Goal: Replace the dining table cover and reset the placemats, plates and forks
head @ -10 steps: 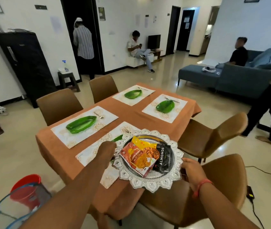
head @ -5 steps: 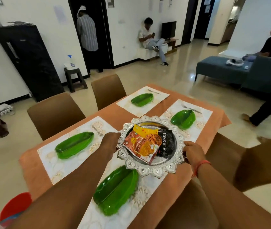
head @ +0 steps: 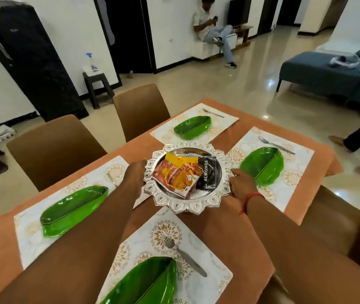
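Silver-toned tray, scalloped rim, is being carried at the middle of the counter. A second ago it was hanging over the near edge, half a second ago over the near placemat; now it is sitting between all four settings, so the centrepiece is reaching its place.

Contents: orange snack packet lying across a black almonds packet, both inside the bowl of the tray.

Left hand: gripping the tray's left rim, fingers curled under and out of sight, forearm running down toward the camera. Right hand: holding the right rim in the same way, a red thread circling the wrist. Both arms are stretching forward, nearly straight. Whether the tray's base is touching the cloth or hanging just above it cannot be told.

Orange table cover is lying flat under everything. Four pale placemats are showing:
- beyond the hands, green leaf plate with fork;
- just right of the right hand, green plate with fork;
- left of the left hand, green plate, its fork partly hidden;
- below the forearms, green plate with fork.

Judgement: cover, mats, plates and forks are looking set; letting go of the tray is seeming the last step remaining.
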